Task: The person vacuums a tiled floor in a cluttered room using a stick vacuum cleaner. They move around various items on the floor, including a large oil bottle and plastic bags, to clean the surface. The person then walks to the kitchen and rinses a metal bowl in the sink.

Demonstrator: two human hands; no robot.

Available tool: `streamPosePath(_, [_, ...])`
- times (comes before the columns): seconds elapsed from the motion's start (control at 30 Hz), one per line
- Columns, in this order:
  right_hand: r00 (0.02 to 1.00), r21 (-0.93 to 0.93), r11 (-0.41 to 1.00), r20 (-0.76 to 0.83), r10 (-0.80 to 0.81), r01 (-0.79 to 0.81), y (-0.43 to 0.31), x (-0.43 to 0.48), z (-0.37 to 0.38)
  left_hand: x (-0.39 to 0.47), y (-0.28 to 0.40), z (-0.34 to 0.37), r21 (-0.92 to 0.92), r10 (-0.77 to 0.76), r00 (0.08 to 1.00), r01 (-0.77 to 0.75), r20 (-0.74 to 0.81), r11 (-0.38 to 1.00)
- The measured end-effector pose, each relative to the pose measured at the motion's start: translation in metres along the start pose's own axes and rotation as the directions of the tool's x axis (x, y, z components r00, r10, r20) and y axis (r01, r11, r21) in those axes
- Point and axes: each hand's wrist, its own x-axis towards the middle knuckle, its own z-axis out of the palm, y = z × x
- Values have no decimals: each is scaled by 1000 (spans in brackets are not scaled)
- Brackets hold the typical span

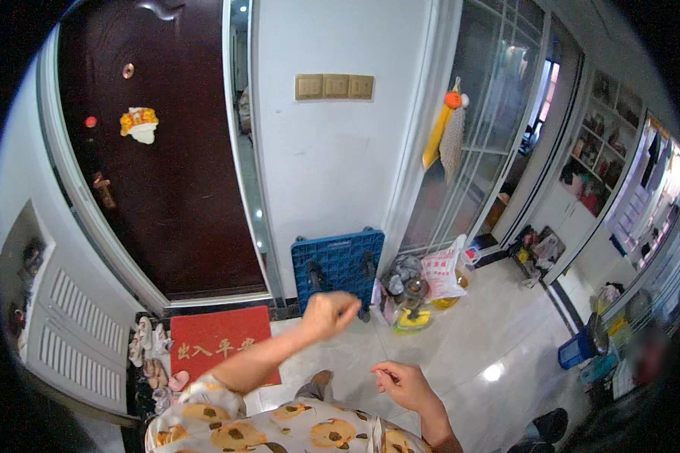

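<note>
My left hand (330, 315) is raised in front of me, slightly blurred, with its fingers curled in and nothing visible in them. Behind it, a blue plastic platform trolley (338, 249) leans on edge against the white wall, its underside and casters facing me. Lower and to the right is my right hand (403, 386), held over the tiled floor (459, 362). Its fingers are bent towards the palm, and no object shows in it. The hands are apart from each other, and neither appears to touch the trolley.
A dark brown door (164, 215) stands at left, with a red doormat (221, 328) before it. Shoes (147, 345) line the louvred white cabinet (82, 334). Bags and a white printed sack (445, 269) sit right of the trolley, beside glass sliding doors (459, 130). Further right is a blue bin (573, 350).
</note>
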Motion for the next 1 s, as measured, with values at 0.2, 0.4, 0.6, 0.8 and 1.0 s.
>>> streamPosePath(0.2, [968, 77, 978, -151, 202, -193, 3, 83, -31, 191, -111, -3, 291, -83, 996, 72, 27, 954])
streamPosePath(0.4, [971, -20, 984, -165, 170, -176, -5, 140, -48, 352, -173, -23, 514, 10, 999, 18, -51, 858])
streamPosePath(0.6, [957, -9, 979, -216, 196, -203, 1, 166, -64, 416, -186, -39, 686, -38, 999, 19, 13, 727])
streamPosePath(0.8, [970, 6, 993, -210, 118, -120, 10, 176, -74, 418, -192, -34, 841, -116, 993, 31, 38, 541])
streamPosePath(1.0, [979, 33, 996, -183, 89, -85, 24, 175, -75, 392, -196, -10, 653, 17, 987, -119, 160, 748])
